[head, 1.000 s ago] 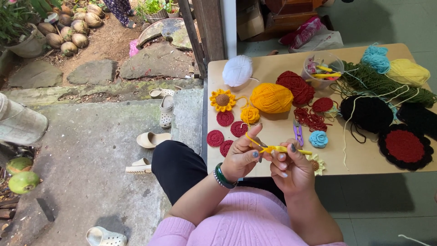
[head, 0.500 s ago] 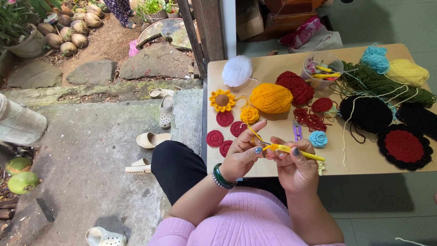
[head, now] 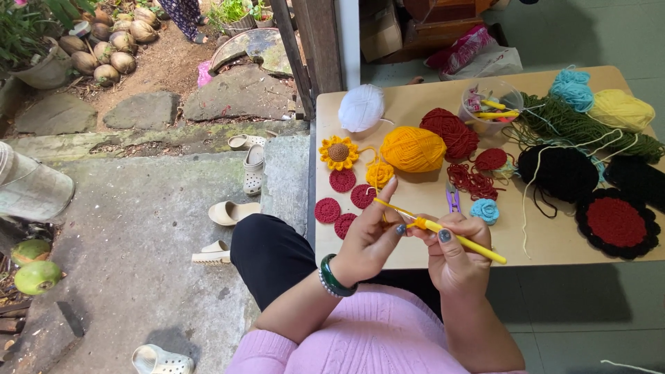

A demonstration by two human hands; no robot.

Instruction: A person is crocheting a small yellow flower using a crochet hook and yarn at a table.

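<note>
Both hands [head: 415, 239] pinch a yellow crochet hook [head: 460, 240] between them.

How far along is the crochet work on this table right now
Done: a sunflower, four small red rounds, a blue rosette and a red-and-black mat lie finished on the table. In hand: the right hand holds a yellow hook, while the left hand tensions orange yarn; the piece between them looks tiny, barely begun. Left: nearly the whole orange ball remains unused.
</note>
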